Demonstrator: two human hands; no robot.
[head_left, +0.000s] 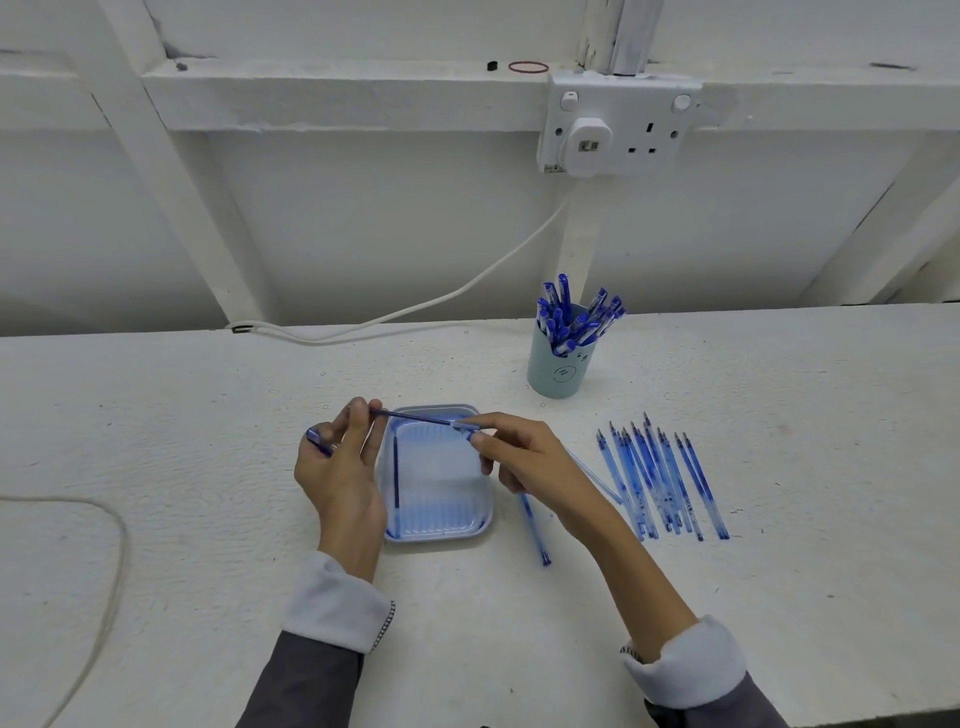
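I am watching both hands work over the far rim of the tray (441, 535), which sits mid-table (208, 415). The left hand (343, 467) pinches the dark end of a thin refill (415, 417) between thumb and forefinger, and its lower fingers curl round a blue pen piece (318, 440). The right hand (524, 457) pinches the refill's clear end, so the refill spans the tray's far edge, raised just above it. A second refill (396, 478) lies inside the tray along its left wall.

A clear barrel (597, 475) pokes out from behind the right hand; I cannot tell whether the fingers hold it. A blue pen (535, 530) lies just right of the tray, under the right wrist. Further right a row of barrels (660, 483) fans out, apart from the tray. The cup of pens (558, 369) stands beyond, near the wall. I see open table on the left as far as a loose cord (104, 519), and more of it down to the near edge.
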